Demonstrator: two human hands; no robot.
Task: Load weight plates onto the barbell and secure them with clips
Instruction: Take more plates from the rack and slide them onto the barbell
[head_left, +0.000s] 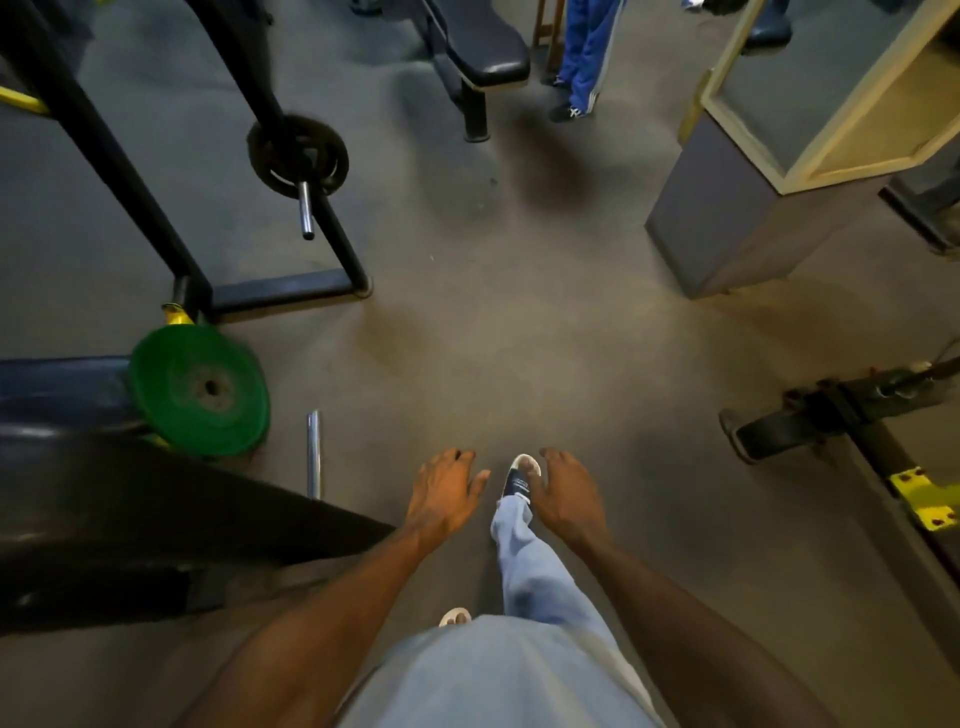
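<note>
A green weight plate (200, 397) leans at the left beside the black rack's base. A bare chrome barbell sleeve end (313, 452) sticks out just right of it, with no plate on the visible part. Farther back a black plate (297, 156) sits on another bar, whose chrome end (305, 208) points toward me. My left hand (447, 496) and my right hand (569, 493) hang low in front of me, palms down, fingers spread, holding nothing. No clips are in view.
A black rack frame (156, 218) fills the left; a dark padded bench (483, 47) stands at the back. A person in blue trousers (587, 52) stands beyond it. A grey box (727, 218) is at right, a black machine base with yellow brackets (919, 499) lower right. Grey floor lies ahead.
</note>
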